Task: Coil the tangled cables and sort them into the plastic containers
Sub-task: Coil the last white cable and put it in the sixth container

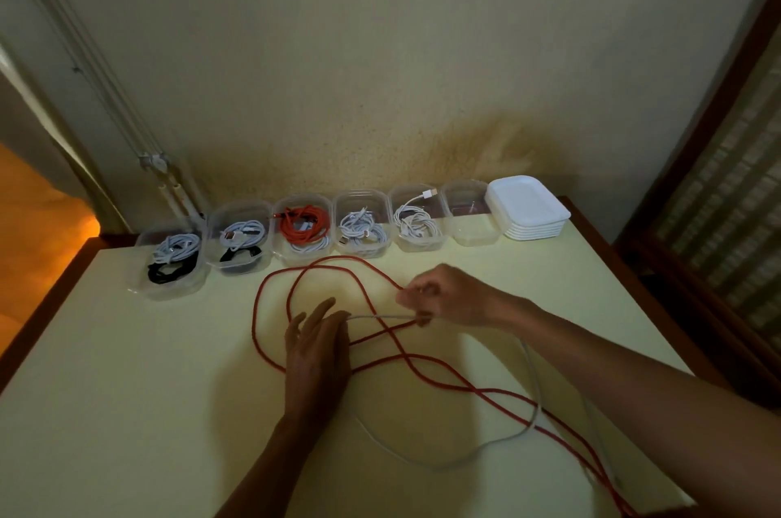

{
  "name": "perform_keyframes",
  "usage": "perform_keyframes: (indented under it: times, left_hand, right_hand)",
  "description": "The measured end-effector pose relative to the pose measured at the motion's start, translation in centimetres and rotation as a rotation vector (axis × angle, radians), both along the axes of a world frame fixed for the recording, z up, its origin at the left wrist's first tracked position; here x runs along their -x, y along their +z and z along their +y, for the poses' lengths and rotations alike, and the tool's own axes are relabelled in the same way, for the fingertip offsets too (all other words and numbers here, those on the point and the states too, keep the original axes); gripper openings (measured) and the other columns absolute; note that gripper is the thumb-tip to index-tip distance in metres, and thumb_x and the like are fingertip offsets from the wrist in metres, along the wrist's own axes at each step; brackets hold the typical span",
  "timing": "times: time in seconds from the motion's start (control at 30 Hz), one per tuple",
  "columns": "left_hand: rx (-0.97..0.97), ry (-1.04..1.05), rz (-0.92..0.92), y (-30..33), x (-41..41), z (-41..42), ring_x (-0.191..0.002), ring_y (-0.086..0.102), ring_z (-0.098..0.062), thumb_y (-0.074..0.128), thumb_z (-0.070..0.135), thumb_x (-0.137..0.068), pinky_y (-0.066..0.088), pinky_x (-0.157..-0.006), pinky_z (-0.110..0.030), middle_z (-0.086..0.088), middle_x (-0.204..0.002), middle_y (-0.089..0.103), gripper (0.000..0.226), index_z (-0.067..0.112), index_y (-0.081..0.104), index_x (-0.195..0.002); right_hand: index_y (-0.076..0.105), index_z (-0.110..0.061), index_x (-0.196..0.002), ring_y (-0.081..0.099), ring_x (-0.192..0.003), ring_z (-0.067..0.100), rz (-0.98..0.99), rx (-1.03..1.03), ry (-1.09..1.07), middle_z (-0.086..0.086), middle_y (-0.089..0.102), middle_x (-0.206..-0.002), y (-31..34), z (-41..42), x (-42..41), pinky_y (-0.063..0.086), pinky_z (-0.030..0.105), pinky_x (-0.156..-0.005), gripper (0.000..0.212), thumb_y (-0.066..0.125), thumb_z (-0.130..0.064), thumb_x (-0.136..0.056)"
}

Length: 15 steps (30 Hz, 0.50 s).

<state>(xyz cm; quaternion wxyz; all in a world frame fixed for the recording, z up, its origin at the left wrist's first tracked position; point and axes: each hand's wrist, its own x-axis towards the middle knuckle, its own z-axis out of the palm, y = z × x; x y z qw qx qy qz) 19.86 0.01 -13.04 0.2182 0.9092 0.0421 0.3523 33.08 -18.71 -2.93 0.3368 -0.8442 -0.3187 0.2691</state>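
Observation:
A long red cable (270,285) lies in loose crossing loops on the pale yellow table (126,390). A white cable (533,374) is tangled through it and trails toward the near right edge. My right hand (443,297) pinches the white cable, and the red cable runs up to its fingers. A taut stretch of white cable runs left from it to my left hand (317,352), which lies flat with straight fingers on the table. Several clear plastic containers (175,264) stand in a row at the back; most hold coiled cables, and the rightmost container (467,217) looks without cables.
A stack of white lids (528,209) sits at the back right corner next to the containers. The wall runs right behind the row. A dark wooden frame stands off the right edge, and the table's left edge drops to an orange-lit floor.

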Motion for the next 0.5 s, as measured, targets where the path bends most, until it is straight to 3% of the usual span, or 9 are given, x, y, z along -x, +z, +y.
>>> perform_keyframes:
  times: [0.07, 0.17, 0.27, 0.33, 0.43, 0.5]
  left_hand:
    - [0.065, 0.014, 0.05, 0.0, 1.4, 0.1, -0.11, 0.057, -0.03, 0.045, 0.02, -0.094, 0.045, -0.095, -0.044, -0.018, -0.119, 0.065, 0.028, 0.005, 0.065, -0.106]
    - [0.225, 0.117, 0.096, 0.4, 4.1, 0.9, -0.089, 0.063, -0.033, 0.05, 0.006, -0.092, 0.046, -0.081, -0.036, -0.015, -0.097, 0.069, 0.019, 0.002, 0.064, -0.104]
    - [0.452, 0.288, 0.104, 1.0, 7.3, 2.1, -0.072, 0.062, -0.031, 0.05, -0.007, -0.091, 0.046, -0.068, -0.034, -0.007, -0.078, 0.065, 0.019, 0.003, 0.062, -0.102]
    - [0.517, 0.343, 0.117, 1.3, 9.2, 2.3, -0.071, 0.06, -0.029, 0.047, -0.004, -0.094, 0.043, -0.066, -0.034, -0.004, -0.076, 0.061, 0.018, 0.003, 0.062, -0.102]
    - [0.496, 0.36, 0.126, 1.6, 11.6, 1.9, -0.072, 0.054, -0.023, 0.046, -0.002, -0.096, 0.038, -0.069, -0.031, -0.004, -0.083, 0.063, 0.019, 0.002, 0.064, -0.101]
    - [0.516, 0.393, 0.131, 1.7, 13.1, 1.5, -0.074, 0.054, -0.022, 0.045, 0.001, -0.097, 0.038, -0.069, -0.031, -0.01, -0.087, 0.067, 0.02, 0.003, 0.065, -0.102]
  right_hand:
    - [0.072, -0.022, -0.082, 0.056, -0.056, 0.001, -0.032, 0.139, 0.042, -0.007, 0.064, -0.059, 0.4, -1.3, 1.3, 0.045, 0.026, -0.065, 0.027, 0.069, -0.049, -0.086]
    - [0.066, -0.02, -0.069, 0.057, -0.063, 0.012, -0.175, 0.266, 0.003, -0.001, 0.063, -0.065, 0.9, -3.9, 1.6, 0.043, 0.032, -0.063, 0.025, 0.074, -0.04, -0.082]
    - [0.064, -0.004, -0.067, 0.047, -0.059, 0.013, -0.213, 0.27, -0.117, -0.001, 0.052, -0.059, 1.7, -6.6, 1.8, 0.034, 0.031, -0.06, 0.036, 0.075, -0.036, -0.082]
    - [0.064, -0.006, -0.063, 0.046, -0.057, 0.012, -0.214, 0.245, -0.191, -0.003, 0.049, -0.056, 2.7, -7.9, 2.7, 0.033, 0.029, -0.057, 0.038, 0.076, -0.038, -0.081]
    - [0.061, -0.011, -0.061, 0.035, -0.052, 0.015, -0.077, 0.131, -0.292, -0.002, 0.034, -0.055, 4.4, -8.7, 5.2, 0.03, 0.025, -0.048, 0.037, 0.075, -0.036, -0.084]
    - [0.066, -0.007, -0.072, 0.027, -0.049, 0.014, 0.083, 0.011, -0.362, -0.001, 0.029, -0.056, 5.2, -9.0, 7.0, 0.023, 0.023, -0.043, 0.028, 0.071, -0.029, -0.089]
